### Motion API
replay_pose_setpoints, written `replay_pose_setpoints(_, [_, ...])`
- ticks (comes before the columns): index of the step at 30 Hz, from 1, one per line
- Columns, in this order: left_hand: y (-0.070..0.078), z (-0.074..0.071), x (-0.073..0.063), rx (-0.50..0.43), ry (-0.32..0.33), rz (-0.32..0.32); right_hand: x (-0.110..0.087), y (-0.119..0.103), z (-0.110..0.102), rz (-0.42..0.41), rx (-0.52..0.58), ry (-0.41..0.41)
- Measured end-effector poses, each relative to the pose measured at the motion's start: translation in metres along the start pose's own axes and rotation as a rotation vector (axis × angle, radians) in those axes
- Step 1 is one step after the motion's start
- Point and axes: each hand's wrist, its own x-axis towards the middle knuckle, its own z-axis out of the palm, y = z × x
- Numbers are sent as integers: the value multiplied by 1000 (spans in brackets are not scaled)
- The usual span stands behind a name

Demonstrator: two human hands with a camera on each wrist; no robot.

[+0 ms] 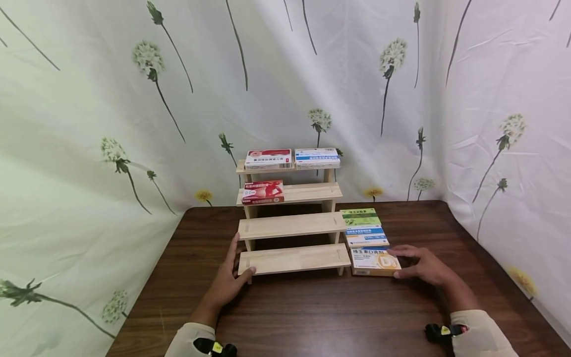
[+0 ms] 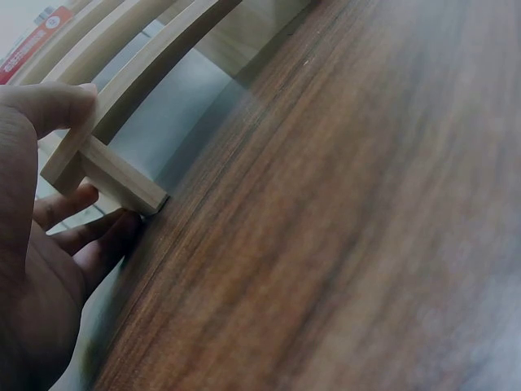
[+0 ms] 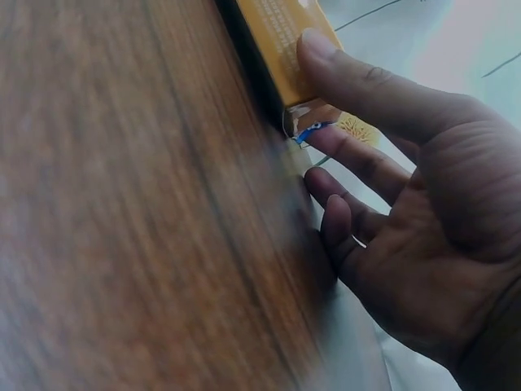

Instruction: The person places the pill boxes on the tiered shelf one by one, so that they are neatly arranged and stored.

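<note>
A wooden four-step display rack [image 1: 294,260] stands on the table. My left hand [image 1: 228,282] holds its lower left corner, thumb on the front of the lowest step and fingers along the side; the left wrist view shows the thumb [image 2: 65,106] against the board and the fingers beside the leg. At the rack's right, my right hand [image 1: 424,265] grips the right end of a white-and-orange vitamin D drops box [image 1: 372,261]. In the right wrist view the thumb [image 3: 350,73] presses the box's orange side [image 3: 273,41], with the other fingers around its end.
Behind the vitamin D box lie a blue-and-white medicine box [image 1: 366,236] and a green one [image 1: 360,216]. A red medicine box [image 1: 263,192] sits on the second step from the top; a red-and-white box [image 1: 268,159] and another blue-and-white box [image 1: 317,158] fill the top. A flowered curtain [image 1: 276,64] hangs behind.
</note>
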Motion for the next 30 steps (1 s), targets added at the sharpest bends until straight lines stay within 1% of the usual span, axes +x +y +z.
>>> replay_pose_setpoints(4, [1, 0, 0, 1, -2, 4, 1, 1, -1, 9, 7, 8])
replay_pose_setpoints(11, [0, -1, 0, -7, 0, 19, 3, 6, -3, -15, -2, 26])
replay_pose_setpoints(22, [-3, 0, 0, -3, 7, 1, 0, 8, -6, 7, 24, 18])
replay_pose_setpoints(30, [0, 1, 0, -5, 1, 3, -3, 8, -8, -7, 46, 45])
